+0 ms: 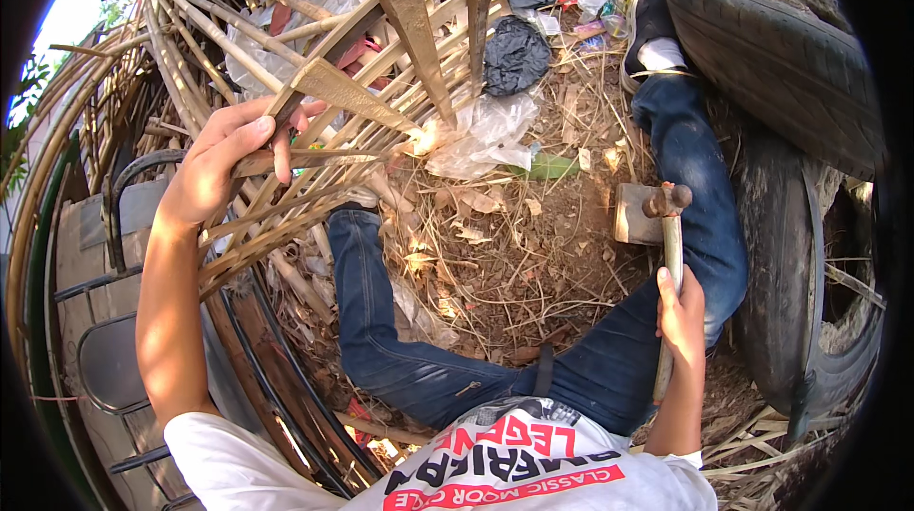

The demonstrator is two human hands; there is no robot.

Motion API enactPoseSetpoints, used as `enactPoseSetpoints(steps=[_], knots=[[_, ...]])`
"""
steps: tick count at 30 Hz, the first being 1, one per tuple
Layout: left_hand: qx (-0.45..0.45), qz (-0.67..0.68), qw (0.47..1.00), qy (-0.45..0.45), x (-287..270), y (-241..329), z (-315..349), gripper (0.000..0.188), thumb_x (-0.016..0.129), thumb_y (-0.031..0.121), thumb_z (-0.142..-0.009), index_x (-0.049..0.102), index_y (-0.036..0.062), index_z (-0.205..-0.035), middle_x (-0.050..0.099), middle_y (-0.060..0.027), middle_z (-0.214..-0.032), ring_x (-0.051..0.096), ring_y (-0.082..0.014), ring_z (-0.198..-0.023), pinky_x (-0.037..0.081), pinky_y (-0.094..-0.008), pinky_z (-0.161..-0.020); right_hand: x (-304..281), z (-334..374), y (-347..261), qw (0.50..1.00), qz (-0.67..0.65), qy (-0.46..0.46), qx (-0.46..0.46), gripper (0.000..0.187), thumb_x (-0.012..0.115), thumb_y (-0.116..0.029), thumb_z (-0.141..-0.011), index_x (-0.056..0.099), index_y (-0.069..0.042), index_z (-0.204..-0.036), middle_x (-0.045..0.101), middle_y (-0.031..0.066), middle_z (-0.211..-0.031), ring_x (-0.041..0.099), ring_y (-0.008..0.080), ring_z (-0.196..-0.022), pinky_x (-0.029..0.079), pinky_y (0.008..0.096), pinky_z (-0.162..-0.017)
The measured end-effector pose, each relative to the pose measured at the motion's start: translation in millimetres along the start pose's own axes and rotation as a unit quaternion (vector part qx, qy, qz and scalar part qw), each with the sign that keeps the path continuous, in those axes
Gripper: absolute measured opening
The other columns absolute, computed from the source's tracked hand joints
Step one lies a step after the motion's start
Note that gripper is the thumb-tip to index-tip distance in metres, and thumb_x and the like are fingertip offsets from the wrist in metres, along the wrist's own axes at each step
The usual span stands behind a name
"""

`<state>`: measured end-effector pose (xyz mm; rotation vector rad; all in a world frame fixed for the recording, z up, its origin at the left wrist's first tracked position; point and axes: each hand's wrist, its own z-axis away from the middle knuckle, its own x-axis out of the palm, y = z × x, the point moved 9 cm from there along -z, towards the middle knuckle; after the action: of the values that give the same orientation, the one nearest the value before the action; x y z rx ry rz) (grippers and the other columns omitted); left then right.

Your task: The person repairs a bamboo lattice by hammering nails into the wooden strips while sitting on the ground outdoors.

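My left hand [227,154] is raised on the left, thumb and fingers closed around the edge of a slatted bamboo frame [354,103]. Its long thin slats fan out behind a rail with short, thicker pieces standing across it. Part of the left fingers is hidden behind the rail. At the right, my right hand [682,313] wraps the pale wooden handle of a hammer [670,249], held upright over my right thigh. The hammer's head has a rounded metal knob and a broad, flat, blade-like side. The hammer is well apart from the frame.
Old tyres [776,59] stack up along the right. Bamboo poles [205,30] pile at the far left, above a metal-framed chair [112,359]. Black plastic bags [517,56] and clear plastic [484,140] lie ahead on dirt strewn with straw and wood chips. My bent legs flank this ground.
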<state>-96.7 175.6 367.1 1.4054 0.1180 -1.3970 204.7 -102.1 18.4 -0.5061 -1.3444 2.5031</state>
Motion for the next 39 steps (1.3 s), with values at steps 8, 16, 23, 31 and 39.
enactPoseSetpoints(steps=[8, 16, 23, 31, 39], knots=[[-0.042, 0.004, 0.999, 0.006, 6.2, -10.2, 0.1, 0.052, 0.045, 0.047, -0.094, 0.061, -0.0010, -0.105, 0.056, -0.0094, -0.056, 0.052, -0.0275, -0.127, 0.027, -0.0428, -0.113, 0.7, 4.9, -8.2, 1.000, 0.002, -0.003, 0.004, 0.042, 0.059, -0.041, -0.097, 0.050, -0.003, -0.082, 0.045, 0.0010, -0.058, 0.043, 0.0098, -0.044, 0.035, 0.0300, -0.037], [-0.058, 0.078, 0.995, -0.037, 64.9, 1.5, 1.5, 0.045, 0.046, 0.031, -0.100, 0.059, -0.0033, -0.126, 0.057, -0.0013, -0.073, 0.050, -0.0073, -0.069, 0.041, -0.0245, -0.077, 14.5, 6.4, -9.6, 0.997, 0.068, -0.011, -0.043, 0.039, 0.065, -0.034, -0.094, 0.053, 0.002, -0.085, 0.053, 0.0096, -0.066, 0.045, 0.0158, -0.065, 0.042, 0.0348, -0.061], [-0.079, 0.134, 0.987, -0.046, 127.1, 9.0, 6.2, 0.033, 0.051, 0.024, -0.100, 0.058, -0.0038, -0.116, 0.056, -0.0023, -0.084, 0.052, -0.0091, -0.071, 0.043, -0.0268, -0.069, 86.3, 18.4, -3.0, 0.984, 0.124, -0.120, -0.043, 0.033, 0.071, -0.025, -0.088, 0.056, 0.004, -0.090, 0.060, 0.0223, -0.070, 0.059, 0.0332, -0.062, 0.048, 0.0426, -0.062], [0.084, -0.077, 0.993, -0.037, 239.4, 0.3, 16.3, 0.042, 0.063, 0.029, -0.090, 0.057, -0.0062, -0.112, 0.064, -0.0201, -0.087, 0.061, -0.0377, -0.096, 0.027, -0.0565, -0.111, 190.5, 23.9, 40.3, 0.936, 0.204, -0.249, -0.142, 0.038, 0.067, -0.025, -0.087, 0.060, 0.003, -0.112, 0.066, 0.0285, -0.088, 0.065, 0.0462, -0.090, 0.051, 0.0481, -0.078], [0.060, -0.061, 0.990, -0.110, 312.8, -29.2, 26.2, 0.048, 0.062, 0.035, -0.089, 0.060, -0.0092, -0.109, 0.065, -0.0211, -0.086, 0.059, -0.0359, -0.106, 0.016, -0.0605, -0.117, 203.3, 42.6, 28.2, 0.890, 0.225, -0.339, -0.205, 0.043, 0.063, -0.028, -0.086, 0.059, -0.003, -0.120, 0.056, 0.0204, -0.126, 0.053, 0.0361, -0.119, 0.044, 0.0451, -0.095]])
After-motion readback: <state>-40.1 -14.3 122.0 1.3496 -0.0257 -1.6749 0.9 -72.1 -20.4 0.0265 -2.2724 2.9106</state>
